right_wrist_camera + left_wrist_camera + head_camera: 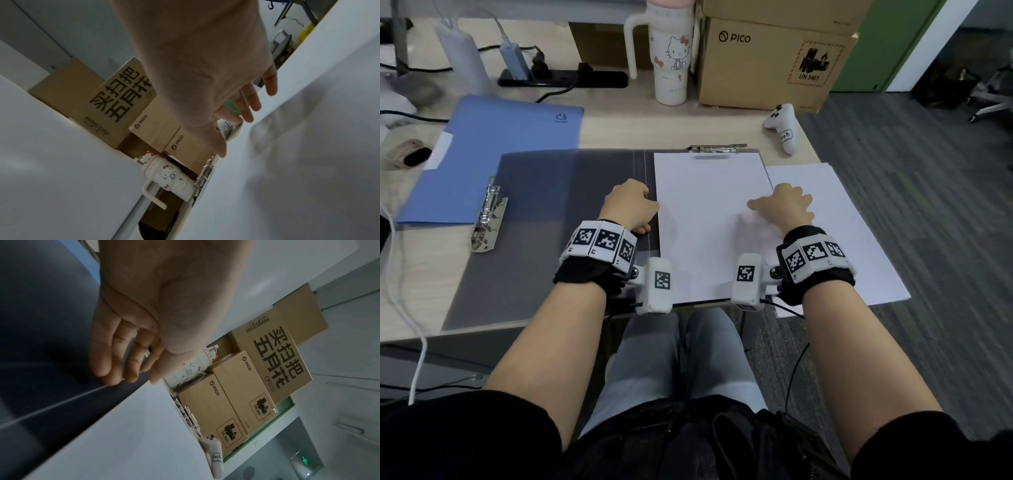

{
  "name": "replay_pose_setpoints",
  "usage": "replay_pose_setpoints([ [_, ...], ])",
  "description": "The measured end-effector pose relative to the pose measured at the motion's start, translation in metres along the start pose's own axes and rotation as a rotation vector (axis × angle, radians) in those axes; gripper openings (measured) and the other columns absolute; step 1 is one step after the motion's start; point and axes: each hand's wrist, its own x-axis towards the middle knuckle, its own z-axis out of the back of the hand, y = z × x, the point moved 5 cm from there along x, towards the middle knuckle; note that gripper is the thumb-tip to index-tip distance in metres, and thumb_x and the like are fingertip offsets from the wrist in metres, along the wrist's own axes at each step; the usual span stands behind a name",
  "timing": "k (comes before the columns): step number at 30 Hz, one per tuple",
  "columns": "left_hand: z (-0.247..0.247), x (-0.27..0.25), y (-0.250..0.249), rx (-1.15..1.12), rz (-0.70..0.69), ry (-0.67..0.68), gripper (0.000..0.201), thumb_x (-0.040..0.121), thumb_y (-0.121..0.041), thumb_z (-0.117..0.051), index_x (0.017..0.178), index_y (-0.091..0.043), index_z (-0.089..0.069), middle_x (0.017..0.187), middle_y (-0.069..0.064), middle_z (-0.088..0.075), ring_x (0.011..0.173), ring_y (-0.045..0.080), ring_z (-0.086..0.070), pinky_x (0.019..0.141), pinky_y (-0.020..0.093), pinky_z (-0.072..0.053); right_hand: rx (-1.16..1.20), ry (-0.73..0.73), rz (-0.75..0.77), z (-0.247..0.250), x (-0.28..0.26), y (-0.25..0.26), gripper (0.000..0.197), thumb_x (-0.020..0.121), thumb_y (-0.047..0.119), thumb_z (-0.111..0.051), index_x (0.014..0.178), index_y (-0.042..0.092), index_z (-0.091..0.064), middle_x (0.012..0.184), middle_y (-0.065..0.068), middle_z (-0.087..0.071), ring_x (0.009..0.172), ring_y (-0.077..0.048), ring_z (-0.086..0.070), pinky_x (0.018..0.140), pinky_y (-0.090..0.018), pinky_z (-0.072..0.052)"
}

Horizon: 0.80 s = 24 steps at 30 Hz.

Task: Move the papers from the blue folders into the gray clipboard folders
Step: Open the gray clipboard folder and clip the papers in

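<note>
While the left hand [629, 205] rests on the open gray clipboard folder [544, 219], its grip is loose: in the left wrist view the fingers [102, 353] are only gently bent, their tips touching the dark inner cover just beside the left edge of the paper stack [709, 219], holding nothing. The right hand [784, 205] lies flat on that stack, grip wide, fingers [252, 100] spread and straight toward the stack's right edge, thumb pointing left across the sheet.

The stack sits on the right half of the folder with its top edge tucked under the metal clip [717, 148]. A second white pile, the loose sheets [835, 226], lies just beside it to the right, partly under the folder's edge and jutting past the counter's front corner. A blue folder [493, 154] lies closed at the far left, its near edge overlapped by the gray cover, where a metal ring binder mechanism [489, 219] sits on the cover's left edge.

The counter [681, 126] is pale wood grain. Along its back stand a Hello Kitty tumbler [671, 51] with a handle, stacked cardboard boxes [767, 61] marked PICO, and a black power strip [565, 78] with plugs and cables. A white game controller [784, 126] lies near the right edge. Beyond is gray striped carpet [914, 192], a green panel [866, 41], and the base of an office chair [993, 99].
</note>
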Motion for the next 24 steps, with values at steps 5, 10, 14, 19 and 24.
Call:
replay_pose_setpoints([
  [5, 0.009, 0.01, -0.026, 0.002, -0.178, -0.014, 0.029, 0.083, -0.015, -0.061, 0.113, -0.016, -0.062, 0.114, 0.01, -0.066, 0.108, 0.027, -0.061, 0.101, 0.036, -0.045, -0.035, 0.072, 0.129, 0.008, 0.003, 0.033, 0.058, 0.091, 0.034, -0.055, 0.136, 0.003, -0.038, 0.142, -0.012, -0.037, 0.136, -0.032, -0.024, 0.105, -0.039, -0.029],
  [10, -0.015, 0.025, -0.049, 0.106, -0.28, 0.16, 0.061, 0.082, -0.016, -0.07, 0.138, -0.012, -0.044, 0.149, 0.005, -0.037, 0.135, 0.02, -0.038, 0.105, 0.023, -0.029, -0.007, 0.222, 0.156, 0.0, 0.017, 0.054, 0.036, 0.089, 0.038, -0.057, 0.071, 0.013, -0.037, 0.086, -0.002, -0.042, 0.081, -0.024, -0.045, 0.055, -0.026, -0.03],
  [14, -0.028, 0.043, -0.053, 0.259, -0.299, 0.18, 0.073, 0.08, -0.02, -0.068, 0.144, -0.012, -0.034, 0.157, 0.006, -0.019, 0.145, 0.023, -0.018, 0.115, 0.033, -0.021, 0.001, 0.26, 0.148, -0.011, 0.028, 0.064, 0.035, 0.089, 0.038, -0.058, 0.073, 0.015, -0.036, 0.071, 0.004, -0.032, 0.067, -0.017, -0.04, 0.051, -0.026, -0.026],
  [19, -0.029, 0.061, -0.052, 0.374, -0.288, 0.165, 0.068, 0.082, -0.031, -0.065, 0.141, -0.011, -0.037, 0.158, 0.006, -0.016, 0.143, 0.032, -0.01, 0.114, 0.042, -0.022, 0.114, 0.181, 0.154, -0.022, 0.048, 0.072, 0.021, 0.087, 0.031, -0.06, 0.085, 0.012, -0.05, 0.108, -0.007, -0.048, 0.106, -0.022, -0.043, 0.077, -0.03, -0.042],
  [24, -0.026, 0.076, -0.049, 0.321, -0.271, 0.158, 0.078, 0.08, -0.039, -0.069, 0.144, -0.011, -0.033, 0.153, 0.003, -0.025, 0.14, 0.029, -0.016, 0.113, 0.042, -0.025, 0.121, 0.071, 0.141, -0.028, 0.065, 0.076, 0.059, 0.087, 0.031, -0.06, 0.137, 0.006, -0.039, 0.147, -0.012, -0.029, 0.137, -0.031, -0.02, 0.107, -0.035, -0.028],
])
